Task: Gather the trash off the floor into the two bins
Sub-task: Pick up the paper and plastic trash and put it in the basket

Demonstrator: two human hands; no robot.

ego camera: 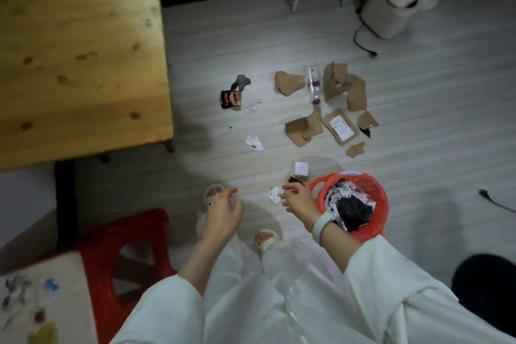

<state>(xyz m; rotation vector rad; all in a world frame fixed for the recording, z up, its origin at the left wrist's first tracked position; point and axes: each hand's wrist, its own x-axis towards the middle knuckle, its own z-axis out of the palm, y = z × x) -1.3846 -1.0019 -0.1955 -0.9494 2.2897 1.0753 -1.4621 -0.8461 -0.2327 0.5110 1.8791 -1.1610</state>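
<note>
1. Pinching a small dark scrap (296,181) between thumb and fingertips, the right hand (300,200) hovers just left of the red-lined bin (381,205), with a white band on its wrist.
2. Held lower and further left, the left hand (223,213) has its fingers spread and relaxed, gripping nothing.
3. Already holding crumpled paper and a dark wrapper, the bin stands on the pale plank floor (217,45) beside the person's right arm; only 1 bin can be made out.
4. Just beside the right hand's fingers lies a torn white paper scrap (275,195), and a small white folded piece (301,169) sits just beyond the bin's rim.
5. Further out, another white paper scrap (254,143) lies alone on the floor.
6. Torn brown cardboard pieces (344,86) are scattered beyond the bin, 1 of them a flat piece with a white label (340,126).
7. Between 2 of the cardboard pieces lies a clear plastic bottle (313,84).
8. Left of the cardboard sit a dark snack wrapper (231,99) and a grey crumpled item touching it.
9. Around the edges are a wooden table (75,45), a red plastic stool (122,257) and a white appliance (391,8) with a black cord.
</note>
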